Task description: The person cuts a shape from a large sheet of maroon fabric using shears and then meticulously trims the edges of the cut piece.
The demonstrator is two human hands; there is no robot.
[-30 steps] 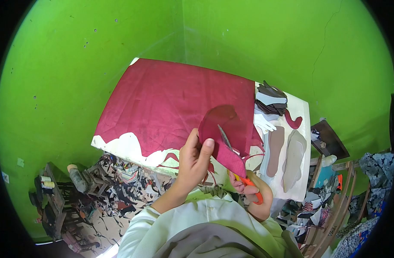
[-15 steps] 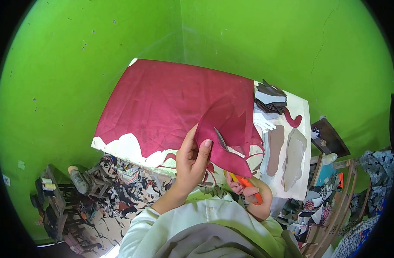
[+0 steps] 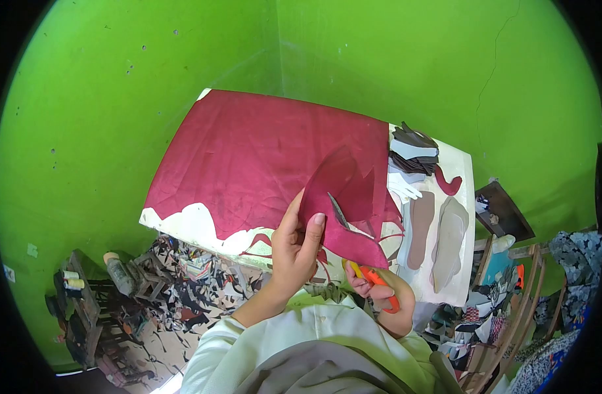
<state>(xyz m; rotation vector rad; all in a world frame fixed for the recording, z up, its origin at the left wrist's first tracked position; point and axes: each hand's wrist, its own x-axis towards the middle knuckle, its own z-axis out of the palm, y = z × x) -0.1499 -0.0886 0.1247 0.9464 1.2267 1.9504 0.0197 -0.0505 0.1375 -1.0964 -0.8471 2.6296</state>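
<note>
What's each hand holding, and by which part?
Left hand: the dark red piece, gripped at its left edge, thumb on top. Right hand: the scissors, by their orange-and-yellow handles.

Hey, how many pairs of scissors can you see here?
1: the scissors in the right hand, at the red piece that the left hand holds. Others may be hidden among the scraps on the floor.
</note>
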